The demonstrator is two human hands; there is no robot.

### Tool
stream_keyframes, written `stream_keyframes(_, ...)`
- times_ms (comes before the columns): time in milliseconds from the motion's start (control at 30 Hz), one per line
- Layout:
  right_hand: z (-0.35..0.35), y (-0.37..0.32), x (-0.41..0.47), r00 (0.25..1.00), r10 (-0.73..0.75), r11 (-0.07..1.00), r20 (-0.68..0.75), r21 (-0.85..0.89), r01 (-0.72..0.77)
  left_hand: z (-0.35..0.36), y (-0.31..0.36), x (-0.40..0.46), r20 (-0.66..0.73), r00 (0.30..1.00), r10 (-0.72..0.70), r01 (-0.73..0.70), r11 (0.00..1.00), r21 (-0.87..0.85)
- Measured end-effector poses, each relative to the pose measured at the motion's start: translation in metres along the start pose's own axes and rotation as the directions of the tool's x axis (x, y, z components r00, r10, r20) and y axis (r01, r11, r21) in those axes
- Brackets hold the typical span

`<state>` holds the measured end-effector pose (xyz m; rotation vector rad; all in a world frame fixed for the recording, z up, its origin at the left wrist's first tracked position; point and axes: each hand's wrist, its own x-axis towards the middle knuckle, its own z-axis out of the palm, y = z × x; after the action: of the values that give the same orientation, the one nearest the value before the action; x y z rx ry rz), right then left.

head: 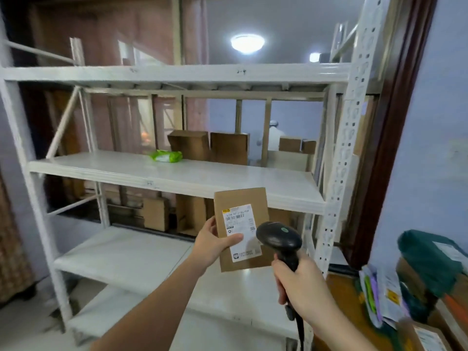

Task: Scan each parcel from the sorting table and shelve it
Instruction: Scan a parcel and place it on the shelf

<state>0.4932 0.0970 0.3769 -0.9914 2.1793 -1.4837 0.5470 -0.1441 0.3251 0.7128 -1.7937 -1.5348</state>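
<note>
Held up in front of the white shelving rack (177,178): a flat brown cardboard parcel (243,229), upright, long axis near vertical with the top edge leaning slightly left. Labelled face turned toward the camera, white shipping label (240,231) running lengthwise down the parcel, barcode near the label's top. Gripped at the lower left edge by the left hand (215,243), thumb curled across the label, fingers behind (hidden by the cardboard). Level with the gap between the middle and lower shelves, not resting on either.

Just right of the parcel and overlapping its lower right corner: a black handheld barcode scanner (279,240), head tipped up and left toward the label, handle running down and right into the right hand (301,285). Fingers wrapped fully round the handle; cable trailing down from the base.

On the middle shelf: a green and white packet (167,156) lying flat, and brown boxes (210,146) standing at the back. More cardboard boxes (174,214) behind the rack, lower down. At far right, a heap of parcels and mailers (417,282), one dark green (details blurred).
</note>
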Motion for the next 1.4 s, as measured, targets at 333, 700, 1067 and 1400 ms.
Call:
stream_keyframes(333, 0.125, -0.090, 0.054, 0.992, -0.109, 0.991, 0.069, 0.080, 0.103, -0.181, 0.027, 0.059, -0.151, 0.981, 0.123, -0.123, 0.992, 0.012)
stream_keyframes(700, 0.198, -0.144, 0.143, 0.983, -0.174, 0.982, 0.067, 0.087, 0.168, -0.247, 0.047, 0.171, -0.134, 0.965, 0.225, -0.223, 0.974, 0.034)
stream_keyframes(1067, 0.237, -0.159, 0.257, 0.979, -0.204, 0.975, -0.010, 0.089, 0.204, -0.272, 0.055, 0.314, -0.068, 0.962, 0.263, -0.262, 0.965, 0.029)
stream_keyframes(1400, 0.271, -0.159, 0.335, 0.995, -0.086, 0.993, -0.052, 0.078, 0.090, -0.288, 0.031, 0.442, 0.043, 0.977, 0.210, -0.213, 0.975, 0.069)
